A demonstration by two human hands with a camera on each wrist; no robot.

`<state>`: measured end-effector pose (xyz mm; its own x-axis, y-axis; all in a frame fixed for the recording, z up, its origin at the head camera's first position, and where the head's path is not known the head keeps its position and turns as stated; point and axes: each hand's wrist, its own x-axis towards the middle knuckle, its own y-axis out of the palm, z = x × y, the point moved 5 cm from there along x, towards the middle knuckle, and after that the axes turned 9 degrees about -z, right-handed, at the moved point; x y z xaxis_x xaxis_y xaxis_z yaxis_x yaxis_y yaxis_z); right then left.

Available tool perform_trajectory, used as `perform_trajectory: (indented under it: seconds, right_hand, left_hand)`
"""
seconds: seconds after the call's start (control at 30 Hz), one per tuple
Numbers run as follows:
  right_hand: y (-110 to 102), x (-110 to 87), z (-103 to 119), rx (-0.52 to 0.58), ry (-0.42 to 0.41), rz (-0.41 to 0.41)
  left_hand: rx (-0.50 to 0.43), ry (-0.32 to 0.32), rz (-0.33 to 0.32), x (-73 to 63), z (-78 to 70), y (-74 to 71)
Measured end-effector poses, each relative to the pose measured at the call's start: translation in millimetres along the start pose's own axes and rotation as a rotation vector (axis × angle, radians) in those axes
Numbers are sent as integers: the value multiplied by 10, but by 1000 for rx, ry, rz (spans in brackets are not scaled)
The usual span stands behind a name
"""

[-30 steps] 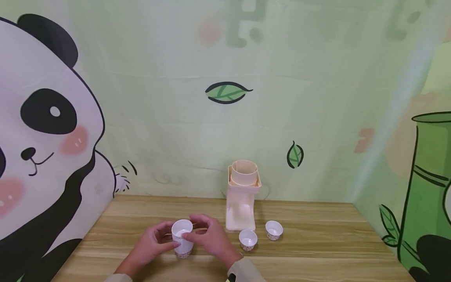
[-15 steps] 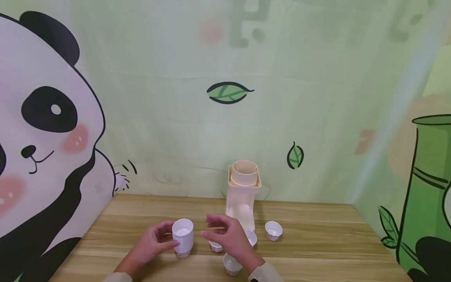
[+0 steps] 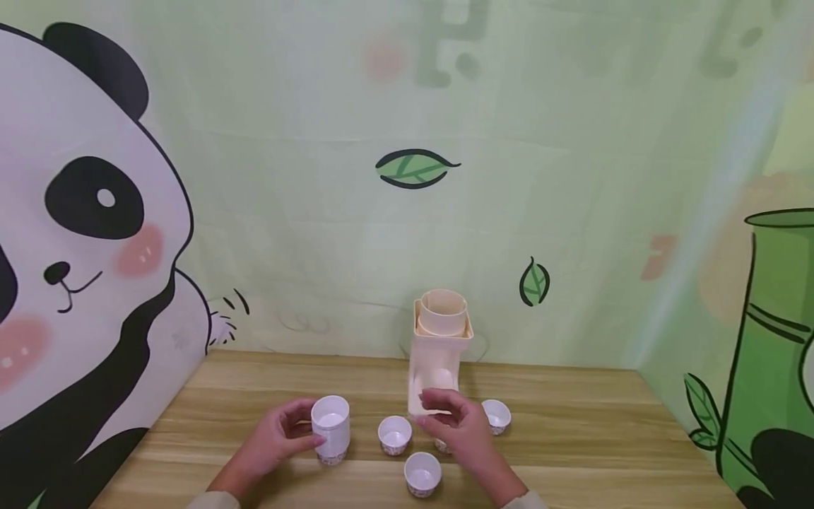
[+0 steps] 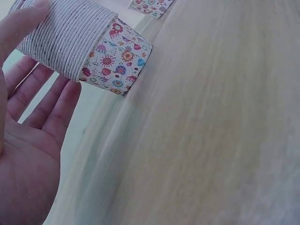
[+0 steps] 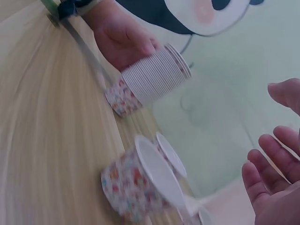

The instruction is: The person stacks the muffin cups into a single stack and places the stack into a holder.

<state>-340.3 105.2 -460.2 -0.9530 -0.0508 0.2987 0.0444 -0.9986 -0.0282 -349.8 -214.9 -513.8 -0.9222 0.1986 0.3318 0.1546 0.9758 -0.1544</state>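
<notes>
My left hand [image 3: 282, 435] grips a tall nested stack of white paper baking cups [image 3: 331, 431], thumb on the near side and fingers behind. The left wrist view shows the ribbed rims of the stack [image 4: 70, 35] and a floral print on its lowest cup, whose base is at the tabletop. Further right, my right hand [image 3: 467, 433] hovers with spread fingers and nothing between them. It partly covers one single floral cup [image 3: 443, 446]. Two other single cups stand upright between the hands, one farther back [image 3: 395, 435] and one nearer [image 3: 422, 474].
A pale pink plastic holder [image 3: 434, 367] with a round cup-like insert [image 3: 443, 313] stands toward the back of the wooden table [image 3: 273, 378]. Beyond my right hand sits another single cup [image 3: 497, 417]. A green printed cloth [image 3: 305, 212] hangs behind the table.
My right hand has left the stack and moved right, over the single cups. Two cups that it and its arm hid now show. My left hand stays on the stack.
</notes>
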Motion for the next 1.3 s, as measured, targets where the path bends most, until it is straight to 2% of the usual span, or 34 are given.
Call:
perform_trajectory:
  seconds: [0.23, 0.6, 0.8, 1.0, 1.3]
  right_hand:
    - [-343, -3, -81, -15, 52, -141]
    - [-796, 117, -212, -196, 65, -277]
    - [-1006, 166, -274, -306, 51, -298]
    - [-1191, 207, -359, -344, 41, -313]
    - [-1324, 231, -528, -422, 86, -231]
  left_hand:
    - [41, -40, -10, 9, -13, 25]
    - [49, -32, -21, 7, 16, 13]
    - [47, -29, -20, 11, 2, 14]
    - [41, -15, -21, 10, -7, 19]
    - [38, -9, -28, 9, 0, 15]
